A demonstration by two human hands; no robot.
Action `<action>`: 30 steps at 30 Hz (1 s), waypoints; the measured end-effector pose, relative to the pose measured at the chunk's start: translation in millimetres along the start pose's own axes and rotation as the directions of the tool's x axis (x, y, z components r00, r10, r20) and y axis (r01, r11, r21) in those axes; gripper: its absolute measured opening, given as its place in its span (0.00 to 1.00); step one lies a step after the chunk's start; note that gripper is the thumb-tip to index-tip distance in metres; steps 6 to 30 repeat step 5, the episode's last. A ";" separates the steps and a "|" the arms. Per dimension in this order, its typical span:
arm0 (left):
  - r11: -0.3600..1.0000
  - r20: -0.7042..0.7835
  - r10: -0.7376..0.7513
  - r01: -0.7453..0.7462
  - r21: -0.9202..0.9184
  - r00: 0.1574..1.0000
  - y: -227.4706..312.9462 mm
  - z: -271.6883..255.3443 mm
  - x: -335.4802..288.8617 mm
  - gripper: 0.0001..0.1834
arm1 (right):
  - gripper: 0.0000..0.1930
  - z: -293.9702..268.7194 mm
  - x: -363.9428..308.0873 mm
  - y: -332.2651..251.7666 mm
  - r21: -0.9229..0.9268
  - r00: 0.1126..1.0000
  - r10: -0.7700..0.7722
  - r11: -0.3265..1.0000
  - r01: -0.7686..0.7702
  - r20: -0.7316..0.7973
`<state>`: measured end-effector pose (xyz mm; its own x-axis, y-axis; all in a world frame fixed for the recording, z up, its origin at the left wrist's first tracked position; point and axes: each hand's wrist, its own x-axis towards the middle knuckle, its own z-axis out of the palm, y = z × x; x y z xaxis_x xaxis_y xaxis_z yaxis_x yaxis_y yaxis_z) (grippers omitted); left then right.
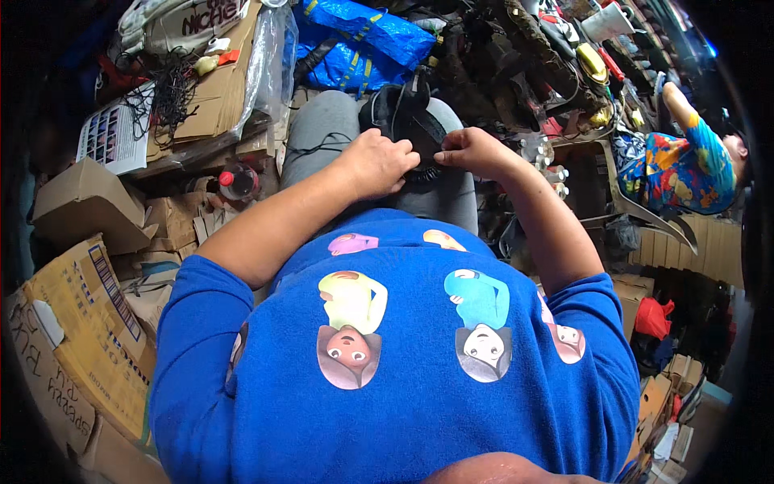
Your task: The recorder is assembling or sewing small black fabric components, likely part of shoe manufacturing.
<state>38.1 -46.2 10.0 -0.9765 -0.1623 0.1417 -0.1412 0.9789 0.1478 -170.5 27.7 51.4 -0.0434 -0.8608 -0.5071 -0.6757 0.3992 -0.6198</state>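
Across my grey-trousered lap lies a black strapped piece of footwear, which looks like a sandal, with a stitched or ridged edge turned toward me. My left hand is closed at its near left edge, the fingers curled in against it. On the opposite side my right hand pinches thumb and forefinger together close to the sandal's right edge. Whatever sits in that pinch is too small to make out. A thin black thread trails over my left thigh, beside the left hand.
Cardboard boxes and a red-capped bottle stand at the left. Beyond my knees lies a blue bag. Tools and small bottles crowd the right, where another person in a colourful shirt is near.
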 end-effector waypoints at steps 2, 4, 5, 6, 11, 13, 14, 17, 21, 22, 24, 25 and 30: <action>1.000 0.022 0.008 -0.008 0.001 1.000 -4.6 1.6 1.0 0.16 | 0.15 -4.3 10.7 11.1 -0.003 0.999 0.024 1.000 -0.024 0.033; 0.996 0.039 -0.012 0.015 -0.093 0.999 -9.6 0.7 1.0 0.16 | 0.13 -4.5 19.7 26.3 0.201 0.990 0.013 0.979 -0.041 0.138; 0.996 0.042 -0.013 0.017 -0.086 0.999 -11.2 0.1 4.3 0.16 | 0.12 0.2 28.1 41.3 0.291 0.988 -0.035 0.957 -0.011 0.152; 0.996 0.042 -0.013 0.017 -0.086 0.999 -11.2 0.1 4.3 0.16 | 0.12 0.2 28.1 41.3 0.291 0.988 -0.035 0.957 -0.011 0.152; 0.996 0.042 -0.013 0.017 -0.086 0.999 -11.2 0.1 4.3 0.16 | 0.12 0.2 28.1 41.3 0.291 0.988 -0.035 0.957 -0.011 0.152; 0.996 0.042 -0.013 0.017 -0.086 0.999 -11.2 0.1 4.3 0.16 | 0.12 0.2 28.1 41.3 0.291 0.988 -0.035 0.957 -0.011 0.152; 0.996 0.042 -0.013 0.017 -0.086 0.999 -11.2 0.1 4.3 0.16 | 0.12 0.2 28.1 41.3 0.291 0.988 -0.035 0.957 -0.011 0.152; 0.996 0.042 -0.013 0.017 -0.086 0.999 -11.2 0.1 4.3 0.16 | 0.12 0.2 28.1 41.3 0.291 0.988 -0.035 0.957 -0.011 0.152; 0.996 0.042 -0.013 0.017 -0.086 0.999 -11.2 0.1 4.3 0.16 | 0.12 0.2 28.1 41.3 0.291 0.988 -0.035 0.957 -0.011 0.152; 0.996 0.042 -0.013 0.017 -0.086 0.999 -11.2 0.1 4.3 0.16 | 0.12 0.2 28.1 41.3 0.291 0.988 -0.035 0.957 -0.011 0.152; 0.996 0.042 -0.013 0.017 -0.086 0.999 -11.2 0.1 4.3 0.16 | 0.12 0.2 28.1 41.3 0.291 0.988 -0.035 0.957 -0.011 0.152; 0.996 0.042 -0.013 0.017 -0.086 0.999 -11.2 0.1 4.3 0.16 | 0.12 0.2 28.1 41.3 0.291 0.988 -0.035 0.957 -0.011 0.152; 0.996 0.042 -0.013 0.017 -0.086 0.999 -11.2 0.1 4.3 0.16 | 0.12 0.2 28.1 41.3 0.291 0.988 -0.035 0.957 -0.011 0.152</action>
